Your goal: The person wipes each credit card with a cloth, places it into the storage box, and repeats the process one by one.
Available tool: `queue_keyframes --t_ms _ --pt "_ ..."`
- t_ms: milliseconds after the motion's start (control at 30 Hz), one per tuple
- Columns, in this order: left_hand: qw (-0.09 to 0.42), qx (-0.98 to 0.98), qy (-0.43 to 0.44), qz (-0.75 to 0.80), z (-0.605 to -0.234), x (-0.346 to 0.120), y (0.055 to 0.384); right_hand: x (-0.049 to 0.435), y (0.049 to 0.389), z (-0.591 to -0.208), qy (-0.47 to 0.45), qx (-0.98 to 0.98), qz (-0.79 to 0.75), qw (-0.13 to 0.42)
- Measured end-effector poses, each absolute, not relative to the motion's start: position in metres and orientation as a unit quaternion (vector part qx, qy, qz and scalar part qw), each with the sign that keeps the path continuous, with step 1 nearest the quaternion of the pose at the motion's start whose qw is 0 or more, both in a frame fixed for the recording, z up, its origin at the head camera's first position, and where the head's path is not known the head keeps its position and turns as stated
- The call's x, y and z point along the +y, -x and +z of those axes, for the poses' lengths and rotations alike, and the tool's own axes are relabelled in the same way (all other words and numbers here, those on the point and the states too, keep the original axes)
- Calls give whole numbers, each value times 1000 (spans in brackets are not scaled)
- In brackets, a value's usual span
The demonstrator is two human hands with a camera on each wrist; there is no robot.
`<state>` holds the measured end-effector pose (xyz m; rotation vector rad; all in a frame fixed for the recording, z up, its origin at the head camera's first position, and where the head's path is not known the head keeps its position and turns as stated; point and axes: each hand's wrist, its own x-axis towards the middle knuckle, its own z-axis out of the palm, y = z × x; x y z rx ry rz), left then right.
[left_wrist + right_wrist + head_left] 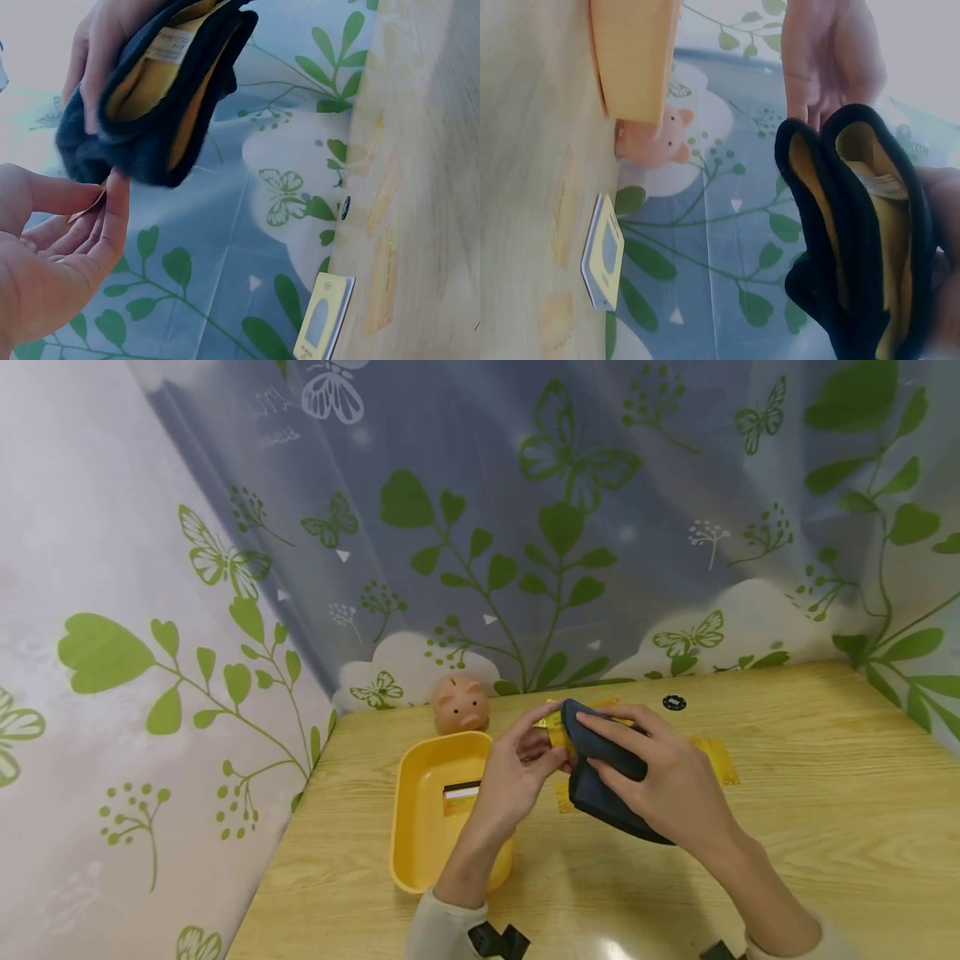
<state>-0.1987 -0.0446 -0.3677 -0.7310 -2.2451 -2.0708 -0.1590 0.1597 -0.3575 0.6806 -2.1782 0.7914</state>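
Observation:
My right hand (678,789) grips a dark blue fabric pouch (611,764) above the table, thumb and fingers around its folded sides. Yellow lining and a sewn-in white label (171,45) show at the pouch's gaping mouth in the left wrist view. Between thumb and fingers, my left hand (510,768) pinches a thin gold-printed slip (558,737) at the pouch's left end. Only a narrow edge of that slip shows in the left wrist view, right beside the pouch; the rest is hidden.
A yellow bin (403,827) stands at left with a card (457,806) inside, a pink piggy bank (460,703) behind it. Gold slips (716,761) lie on the wooden table (817,802) near a black chip (674,702). A yellow-faced block (604,253) stands near the patterned curtain.

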Motion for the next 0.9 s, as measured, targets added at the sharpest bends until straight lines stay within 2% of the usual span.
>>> queue_keyframes --t_ms 467,900 --pt "-2 -674 233 -701 -364 -55 201 194 164 -348 -210 -855 298 369" --pt "3 -676 227 -701 -366 -53 201 209 157 -335 -241 -841 344 341"
